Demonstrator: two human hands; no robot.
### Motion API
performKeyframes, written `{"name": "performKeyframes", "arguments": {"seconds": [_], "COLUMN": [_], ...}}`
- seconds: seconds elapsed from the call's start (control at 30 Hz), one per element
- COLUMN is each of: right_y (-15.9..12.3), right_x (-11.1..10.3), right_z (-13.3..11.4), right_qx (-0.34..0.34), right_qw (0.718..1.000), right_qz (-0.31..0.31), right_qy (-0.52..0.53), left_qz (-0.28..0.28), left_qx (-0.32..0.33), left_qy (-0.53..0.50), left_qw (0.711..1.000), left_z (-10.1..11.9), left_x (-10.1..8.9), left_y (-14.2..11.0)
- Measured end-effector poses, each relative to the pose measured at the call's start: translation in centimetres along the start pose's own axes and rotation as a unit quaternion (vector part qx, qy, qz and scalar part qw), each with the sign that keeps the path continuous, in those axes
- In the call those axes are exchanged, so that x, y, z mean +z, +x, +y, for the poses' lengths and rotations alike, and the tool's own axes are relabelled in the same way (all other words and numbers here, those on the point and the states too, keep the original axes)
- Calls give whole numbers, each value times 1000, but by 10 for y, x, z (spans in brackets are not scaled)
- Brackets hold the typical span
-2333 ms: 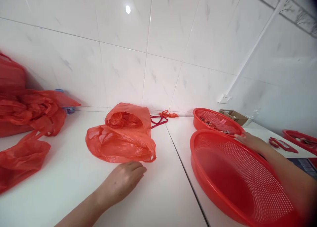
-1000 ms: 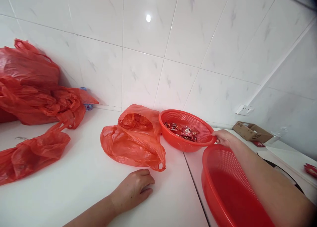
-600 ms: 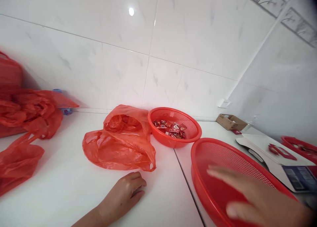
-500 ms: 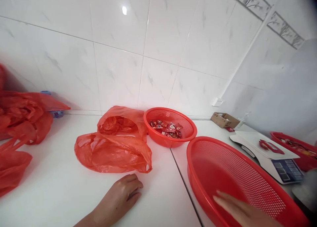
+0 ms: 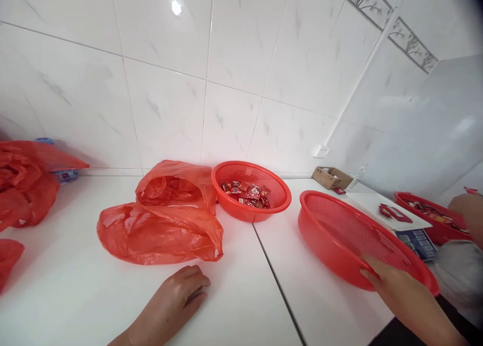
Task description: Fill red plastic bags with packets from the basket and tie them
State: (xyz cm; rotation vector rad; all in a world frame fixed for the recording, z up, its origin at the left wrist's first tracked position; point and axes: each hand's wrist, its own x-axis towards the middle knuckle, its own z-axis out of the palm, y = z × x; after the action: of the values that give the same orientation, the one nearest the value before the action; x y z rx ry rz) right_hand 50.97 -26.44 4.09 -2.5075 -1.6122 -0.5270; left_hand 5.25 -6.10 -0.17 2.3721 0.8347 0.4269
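Note:
My left hand [image 5: 175,298] rests on the white counter [image 5: 75,295] with its fingers loosely curled, holding nothing, just in front of a crumpled red plastic bag [image 5: 162,225]. My right hand [image 5: 392,283] grips the near rim of a large empty red mesh basket [image 5: 350,235], which is tilted with its right side lifted. A smaller red mesh basket [image 5: 251,191] holding several wrapped candies [image 5: 245,192] stands by the wall, touching the bag.
More red bags [image 5: 22,185] lie at the far left beside a small bottle [image 5: 62,174]. A cardboard box [image 5: 330,176], a scale [image 5: 400,225] and another red basket [image 5: 433,217] sit at right. Another person's hand [image 5: 466,210] shows at the right edge.
My right hand slid the small candy basket left to the bag, let go, then took the large basket's rim and shifted it right, tilted. My left hand stayed put.

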Motion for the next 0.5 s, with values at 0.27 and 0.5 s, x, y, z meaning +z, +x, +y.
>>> {"name": "performKeyframes", "arguments": {"seconds": [0.27, 0.5], "right_y": [148, 165], "right_x": [15, 1], "right_z": [-55, -164], "right_qx": [11, -203], "right_qw": [989, 969], "right_qz": [-43, 141], "right_qy": [-142, 21], "left_qz": [26, 105], "left_qx": [5, 88], "left_qy": [9, 54], "left_qw": [1000, 989], "left_z": [0, -11], "left_x": [2, 9], "left_y": [0, -5]}}
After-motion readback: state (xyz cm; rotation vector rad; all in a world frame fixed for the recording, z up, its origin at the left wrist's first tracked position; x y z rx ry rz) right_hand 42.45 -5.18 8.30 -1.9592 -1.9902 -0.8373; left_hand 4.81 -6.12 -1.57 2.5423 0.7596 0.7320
